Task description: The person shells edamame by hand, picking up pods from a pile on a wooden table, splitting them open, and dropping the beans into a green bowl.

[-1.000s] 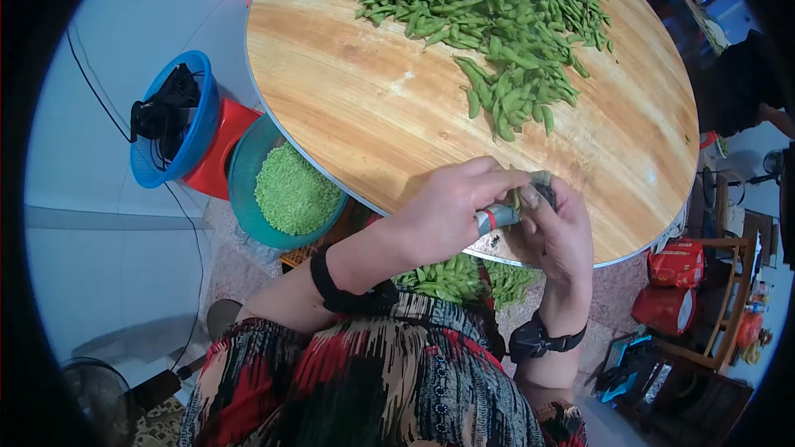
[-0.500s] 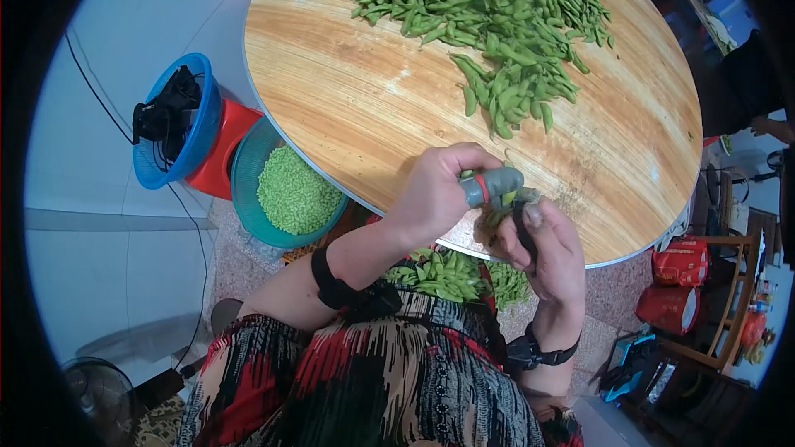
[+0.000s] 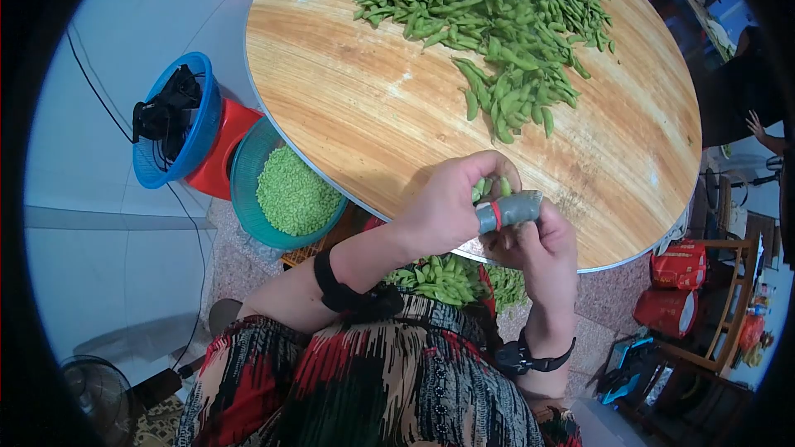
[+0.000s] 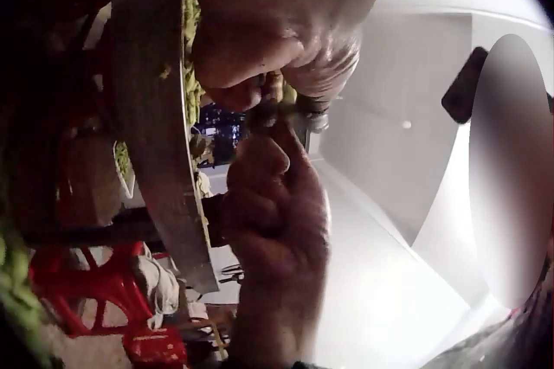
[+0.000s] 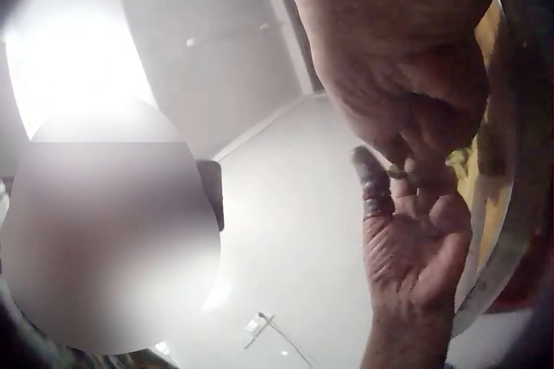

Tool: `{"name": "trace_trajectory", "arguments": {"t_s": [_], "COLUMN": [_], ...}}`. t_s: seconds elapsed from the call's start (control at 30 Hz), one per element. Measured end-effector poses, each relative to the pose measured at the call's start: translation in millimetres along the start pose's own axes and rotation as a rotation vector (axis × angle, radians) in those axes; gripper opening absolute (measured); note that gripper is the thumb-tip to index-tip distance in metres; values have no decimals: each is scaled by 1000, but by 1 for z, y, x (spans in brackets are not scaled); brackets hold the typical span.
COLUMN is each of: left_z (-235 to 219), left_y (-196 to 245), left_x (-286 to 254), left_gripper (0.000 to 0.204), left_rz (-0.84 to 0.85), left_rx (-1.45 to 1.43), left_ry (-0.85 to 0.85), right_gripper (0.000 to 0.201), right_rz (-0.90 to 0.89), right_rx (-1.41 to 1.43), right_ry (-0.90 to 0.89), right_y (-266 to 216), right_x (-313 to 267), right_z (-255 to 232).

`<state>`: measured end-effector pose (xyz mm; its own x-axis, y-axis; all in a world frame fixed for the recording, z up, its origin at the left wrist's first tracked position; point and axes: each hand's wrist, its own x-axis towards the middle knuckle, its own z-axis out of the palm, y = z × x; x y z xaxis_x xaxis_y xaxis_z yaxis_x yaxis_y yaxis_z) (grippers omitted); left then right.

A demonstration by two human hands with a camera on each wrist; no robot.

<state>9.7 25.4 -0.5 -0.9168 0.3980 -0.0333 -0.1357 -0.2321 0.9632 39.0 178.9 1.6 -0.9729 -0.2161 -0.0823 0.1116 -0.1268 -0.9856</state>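
Above the near edge of the round wooden table (image 3: 348,136), both hands meet. The left hand (image 3: 451,207) curls around green beans (image 3: 482,190), its thumb covered by a grey sleeve with a red band. Close against that thumb's tip, the right hand (image 3: 551,244) pinches a pod, mostly hidden by fingers. In the right wrist view a small green piece (image 5: 396,172) shows between the right hand (image 5: 407,66) and left hand (image 5: 415,252). The left wrist view has the left hand (image 4: 277,32) above the right hand (image 4: 277,222). A pile of green pods (image 3: 489,8) covers the table's far part.
A teal basket (image 3: 240,182) of shelled beans (image 3: 296,194) stands left of the table, beside a red stool (image 3: 224,149) and a blue basin (image 3: 207,120) with black items. More pods (image 3: 443,280) lie below the table edge. Red bags and a wooden chair stand right.
The right hand has shifted slightly left and down, and its fingers now meet the covered left thumb. The left thumb has extended from its earlier bend. The background person's hand has moved at far right.
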Motion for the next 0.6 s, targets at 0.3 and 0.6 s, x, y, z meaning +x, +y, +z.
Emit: {"name": "trace_trajectory", "arguments": {"t_s": [0.3, 0.6], "left_z": [-18, -21], "left_y": [7, 8], "left_x": [2, 3], "left_gripper": [29, 48], "left_rz": [89, 98], "left_rx": [33, 307], "left_ry": [-113, -68], "right_gripper": [14, 17], "right_rz": [319, 59], "right_rx": [421, -349], "right_ry": [-57, 147], "right_y": [-17, -13], "right_x": [10, 23], "right_z": [-10, -15]}}
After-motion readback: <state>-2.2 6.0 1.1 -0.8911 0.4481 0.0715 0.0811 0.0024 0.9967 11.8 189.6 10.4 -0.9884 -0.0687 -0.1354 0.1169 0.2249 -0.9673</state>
